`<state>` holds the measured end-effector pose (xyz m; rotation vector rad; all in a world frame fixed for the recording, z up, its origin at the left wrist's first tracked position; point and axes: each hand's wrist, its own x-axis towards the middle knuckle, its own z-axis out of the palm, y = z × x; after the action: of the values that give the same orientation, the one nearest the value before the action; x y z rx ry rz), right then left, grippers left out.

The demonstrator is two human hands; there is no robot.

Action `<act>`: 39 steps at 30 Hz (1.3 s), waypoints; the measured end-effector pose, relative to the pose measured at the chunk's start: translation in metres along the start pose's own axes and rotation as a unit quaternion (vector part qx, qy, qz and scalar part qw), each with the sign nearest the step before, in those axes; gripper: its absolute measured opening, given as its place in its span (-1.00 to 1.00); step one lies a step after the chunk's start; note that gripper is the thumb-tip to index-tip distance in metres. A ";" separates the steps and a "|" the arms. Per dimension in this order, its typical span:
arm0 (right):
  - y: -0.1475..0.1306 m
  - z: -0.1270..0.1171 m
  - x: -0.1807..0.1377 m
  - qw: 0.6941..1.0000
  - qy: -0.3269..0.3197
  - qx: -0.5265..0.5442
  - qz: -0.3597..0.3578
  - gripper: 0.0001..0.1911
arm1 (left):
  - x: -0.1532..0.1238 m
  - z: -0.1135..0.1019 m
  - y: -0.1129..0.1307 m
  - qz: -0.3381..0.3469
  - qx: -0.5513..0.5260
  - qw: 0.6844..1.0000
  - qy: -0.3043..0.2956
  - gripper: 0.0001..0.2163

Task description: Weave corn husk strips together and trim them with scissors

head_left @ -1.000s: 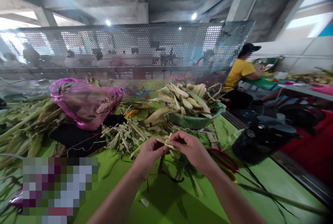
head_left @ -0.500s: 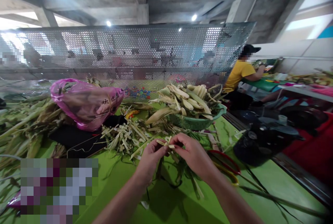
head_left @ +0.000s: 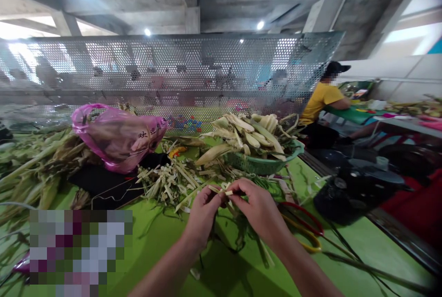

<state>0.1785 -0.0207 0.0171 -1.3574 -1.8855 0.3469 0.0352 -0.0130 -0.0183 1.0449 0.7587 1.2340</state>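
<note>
1. The smooth, bright-green worktop (head_left: 127, 262) carries everything; its far edge meets the perforated metal panel (head_left: 193, 64).
2. The shiny, translucent pink plastic bag (head_left: 117, 138), soft and bulging, lies towards the worktop's far edge, left of its middle.
3. The shallow green plastic basket (head_left: 257, 166) sits beside the right edge, heaped with long, ribbed, dry-looking cream husks (head_left: 253, 133).
4. The bare left hand (head_left: 203, 212) and bare right hand (head_left: 255, 207) meet above the middle of the worktop. Each grip is clamped, thumb against fingertips, on the same work. In my judgement, one hand should hold the crossing firmly while the other guides one strip.
5. The small piece of crossed pale-yellow flat strips (head_left: 229, 193) is between both hands. The strips look narrow and fibrous; I would pull gently and evenly, because they may split. Exact folds are hidden by fingers.
</note>
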 end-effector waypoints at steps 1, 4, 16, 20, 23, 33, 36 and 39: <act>0.000 0.001 0.001 1.000 0.006 0.004 0.011 -0.94 | 0.000 0.000 -0.001 -0.005 -0.006 1.000 0.005 -0.83; 0.001 0.004 0.001 0.998 0.021 0.026 0.044 -0.99 | 0.000 -0.001 -0.001 -0.022 -0.032 0.999 0.016 -0.86; 0.000 0.005 0.002 0.980 -0.001 0.186 0.074 -0.84 | 0.000 0.001 0.006 -0.028 -0.069 0.997 0.002 -0.87; 0.002 0.003 0.002 0.982 0.022 0.177 0.066 -0.86 | 0.002 -0.001 0.008 -0.017 -0.029 0.998 -0.054 -0.82; 0.002 0.002 0.001 0.981 0.033 0.182 0.065 -0.88 | 0.005 -0.005 0.006 0.008 0.012 0.997 -0.075 -0.77; 0.001 0.004 -0.001 0.965 0.024 0.241 0.103 -0.83 | 0.006 -0.007 0.007 0.011 0.079 0.992 -0.097 -0.80; 0.000 0.004 -0.001 0.975 0.017 0.203 0.090 -0.85 | 0.003 -0.006 0.014 -0.002 0.064 0.991 -0.120 -0.80; 0.000 0.003 -0.001 0.986 0.012 0.157 0.061 -0.87 | 0.003 -0.010 0.021 -0.034 0.062 0.988 -0.137 -0.80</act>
<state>0.1765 -0.0211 0.0152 -1.2560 -1.6491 0.6570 0.0186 -0.0081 -0.0025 1.2504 0.6564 0.9689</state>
